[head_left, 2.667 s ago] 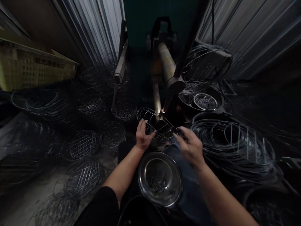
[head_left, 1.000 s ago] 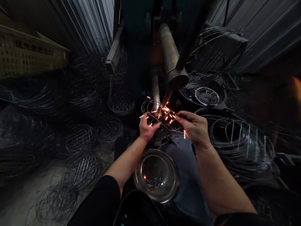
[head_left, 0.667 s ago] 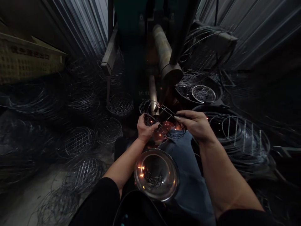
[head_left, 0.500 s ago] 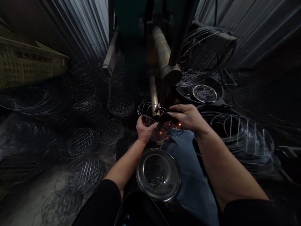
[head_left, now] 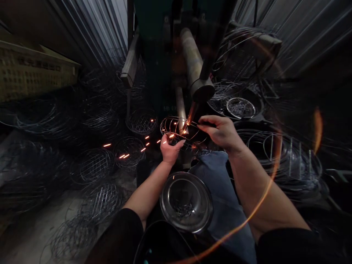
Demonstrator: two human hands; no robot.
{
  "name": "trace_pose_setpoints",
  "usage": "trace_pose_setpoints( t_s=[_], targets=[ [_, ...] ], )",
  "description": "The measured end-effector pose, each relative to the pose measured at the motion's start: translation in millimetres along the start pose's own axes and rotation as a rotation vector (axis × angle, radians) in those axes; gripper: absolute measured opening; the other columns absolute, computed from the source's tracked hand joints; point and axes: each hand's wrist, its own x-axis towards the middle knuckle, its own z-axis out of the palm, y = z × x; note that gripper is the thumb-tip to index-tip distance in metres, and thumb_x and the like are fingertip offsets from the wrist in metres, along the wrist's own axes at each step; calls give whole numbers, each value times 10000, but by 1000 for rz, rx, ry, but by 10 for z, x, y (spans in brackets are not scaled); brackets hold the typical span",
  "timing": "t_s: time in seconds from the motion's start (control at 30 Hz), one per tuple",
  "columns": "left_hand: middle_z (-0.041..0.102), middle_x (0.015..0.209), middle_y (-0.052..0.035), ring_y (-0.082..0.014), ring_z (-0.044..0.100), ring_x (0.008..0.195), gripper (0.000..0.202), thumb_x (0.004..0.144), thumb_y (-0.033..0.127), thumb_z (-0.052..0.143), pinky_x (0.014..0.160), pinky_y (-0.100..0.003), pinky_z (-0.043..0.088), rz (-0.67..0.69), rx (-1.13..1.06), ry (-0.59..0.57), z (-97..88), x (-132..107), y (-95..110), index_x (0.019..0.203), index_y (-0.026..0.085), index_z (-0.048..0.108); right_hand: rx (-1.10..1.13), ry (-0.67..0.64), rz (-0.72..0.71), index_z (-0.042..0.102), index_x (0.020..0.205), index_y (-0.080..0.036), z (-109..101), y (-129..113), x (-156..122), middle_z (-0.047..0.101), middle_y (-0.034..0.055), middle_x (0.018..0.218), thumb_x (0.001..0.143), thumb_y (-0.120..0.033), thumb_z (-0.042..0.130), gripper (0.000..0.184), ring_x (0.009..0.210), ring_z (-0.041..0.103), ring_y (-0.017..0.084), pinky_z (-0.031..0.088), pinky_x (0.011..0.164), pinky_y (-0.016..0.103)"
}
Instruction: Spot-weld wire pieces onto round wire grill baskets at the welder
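Left hand (head_left: 169,151): fingers half-curled, gripping round silver wire frame (head_left: 172,126). Right hand (head_left: 218,132): fingers pinched on its right side. Orange sparks (head_left: 172,136) near slanted copper-coloured metal rod (head_left: 191,113).

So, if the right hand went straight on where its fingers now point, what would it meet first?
Probably the wire frame, directly at the right hand; beyond it, perhaps the slanted rod, though depth is unclear.

This is a metalworking workshop: a spot welder (head_left: 193,55) throws sparks (head_left: 125,156) among stacked round wire grids (head_left: 96,165), coiled wire (head_left: 291,186) and a metal bowl (head_left: 202,201) of small metal pieces, near corrugated sheeting (head_left: 297,44).
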Motion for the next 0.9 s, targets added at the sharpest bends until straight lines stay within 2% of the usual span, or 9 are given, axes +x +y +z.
trace_pose_setpoints(
  t_s=[0.1, 0.2, 0.47, 0.63, 0.8, 0.9],
  targets=[
    [644, 911, -52, -172, 629, 810, 559, 534, 349, 851, 769, -329, 531, -30, -78, -49, -19, 27, -5, 985, 167, 574, 167, -55, 143, 758, 775, -190, -155, 115, -171, 688, 20, 710, 644, -447, 777, 290, 656, 598, 156, 466, 623, 289],
    [641, 937, -53, -160, 636, 817, 585, 525, 316, 847, 769, -308, 525, -106, -131, -68, -23, 39, -37, 1014, 156, 567, 265, -88, 264, 754, 737, -180, -203, 149, -275, 648, 14, 601, 551, -532, 817, 403, 539, 542, 135, 429, 529, 283],
    [617, 873, -27, -125, 619, 747, 563, 509, 280, 862, 715, -266, 513, -208, -219, -1, 12, 55, -84, 972, 150, 570, 202, 22, 127, 753, 728, -172, -20, 64, -96, 647, 6, 638, 617, -419, 777, 272, 592, 539, 130, 425, 567, 272],
    [629, 922, -53, -147, 634, 818, 603, 500, 251, 861, 774, -288, 516, -206, -256, 38, 3, 81, -43, 1012, 147, 560, 142, 64, 78, 746, 732, -170, 15, 114, -95, 647, 4, 638, 661, -396, 745, 237, 604, 549, 135, 432, 588, 277],
    [641, 1130, -85, -187, 619, 1023, 569, 624, 252, 793, 908, -304, 482, -108, -363, -79, -64, 12, 101, 1141, 176, 568, 53, 108, -2, 741, 744, -190, 61, 139, -170, 701, 21, 698, 689, -389, 704, 210, 664, 614, 169, 485, 640, 301],
    [672, 1124, -80, -195, 617, 1039, 478, 700, 302, 742, 940, -307, 459, -82, -276, -46, -152, -55, 162, 1139, 173, 605, 10, 97, -14, 742, 781, -182, 88, 129, -224, 723, 44, 748, 700, -367, 679, 211, 706, 640, 187, 504, 698, 325]
  ],
)
